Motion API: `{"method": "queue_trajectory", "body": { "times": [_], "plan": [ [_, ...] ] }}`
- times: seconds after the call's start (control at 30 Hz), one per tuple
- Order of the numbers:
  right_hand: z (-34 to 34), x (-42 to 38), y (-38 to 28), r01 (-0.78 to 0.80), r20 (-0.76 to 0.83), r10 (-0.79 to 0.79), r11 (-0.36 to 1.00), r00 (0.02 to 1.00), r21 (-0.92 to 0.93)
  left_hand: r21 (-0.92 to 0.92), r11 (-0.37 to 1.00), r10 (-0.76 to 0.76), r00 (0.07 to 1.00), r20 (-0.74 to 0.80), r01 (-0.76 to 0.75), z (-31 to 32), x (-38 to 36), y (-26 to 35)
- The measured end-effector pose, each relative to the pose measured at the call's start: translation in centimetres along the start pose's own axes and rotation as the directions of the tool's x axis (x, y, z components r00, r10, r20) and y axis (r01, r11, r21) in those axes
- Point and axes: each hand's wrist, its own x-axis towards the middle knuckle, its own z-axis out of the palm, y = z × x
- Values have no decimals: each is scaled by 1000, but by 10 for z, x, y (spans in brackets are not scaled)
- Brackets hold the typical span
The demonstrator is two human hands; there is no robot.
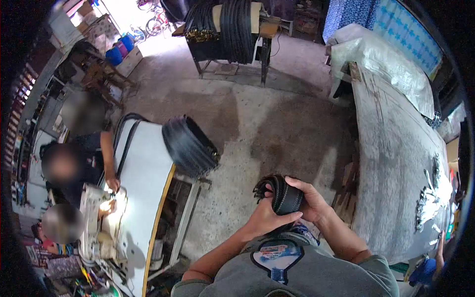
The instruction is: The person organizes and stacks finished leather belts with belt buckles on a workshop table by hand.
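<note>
Both my hands hold a bundle of black belts [283, 194] close to my chest. My left hand [267, 218] grips the bundle from below and the left, thumb across its lower edge. My right hand [310, 200] wraps over the top and right side. Loose belt ends stick out at the bundle's upper left. A thick stack of black belts [190, 146] hangs over the end of the white worktable [143, 173] to my left.
Other people sit at a sewing machine [96, 208] at the left. A long grey table [396, 168] runs along the right, with small metal parts [426, 203] on it. More belts [237, 27] hang on a rack at the back. Bare concrete floor [267, 119] lies between.
</note>
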Motion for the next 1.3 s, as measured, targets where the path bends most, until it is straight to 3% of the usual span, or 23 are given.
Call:
{"method": "queue_trajectory", "body": {
  "times": [0.13,0.23,0.37,0.4,0.5,0.53,0.63,0.67,0.8,0.9,0.97,1.07,1.13,1.23,1.3],
  "plan": [
    [-1,57,-85,-15,-17,14,999,1000,-51,59,998,14,1000,-2,-14,-33,90,25],
    [13,97,-158,-8,104,20,993,994,-119,20,998,55,998,-8,-55,-56,160,40],
    [44,162,-238,35,163,4,972,987,-234,210,970,176,953,-248,-124,-97,231,89],
    [56,178,-254,98,188,-45,955,981,-281,288,936,283,917,-280,-201,-111,248,97],
    [95,226,-296,221,273,-126,909,954,-353,85,984,173,937,-305,-154,-157,295,96],
    [108,241,-311,233,290,-127,900,949,-369,176,978,162,940,-301,-112,-178,311,104],
    [142,288,-351,315,358,-182,879,916,-358,-72,968,201,915,-351,-241,-223,358,130],
    [155,302,-366,368,390,-210,844,896,-390,-92,981,135,937,-322,-173,-243,372,136],
    [214,333,-425,518,461,-307,727,833,-450,64,838,545,823,-159,-542,-309,441,148],
    [253,354,-479,632,565,-358,654,743,-416,283,796,571,819,-60,-535,-350,502,129],
    [285,365,-514,679,592,-404,638,697,-364,222,843,516,852,-83,-489,-369,544,119],
    [331,398,-576,651,696,-337,718,634,-246,132,884,463,879,-118,-448,-411,595,97],
    [348,416,-638,765,772,-301,545,559,-342,178,849,525,830,-188,-497,-438,626,91],
    [403,442,-648,960,886,-377,180,271,-217,-33,922,381,918,-106,-387,-482,650,119],
    [419,460,-704,965,979,-105,216,176,-150,117,865,495,867,-54,-487,-513,679,133]
  ]
}}
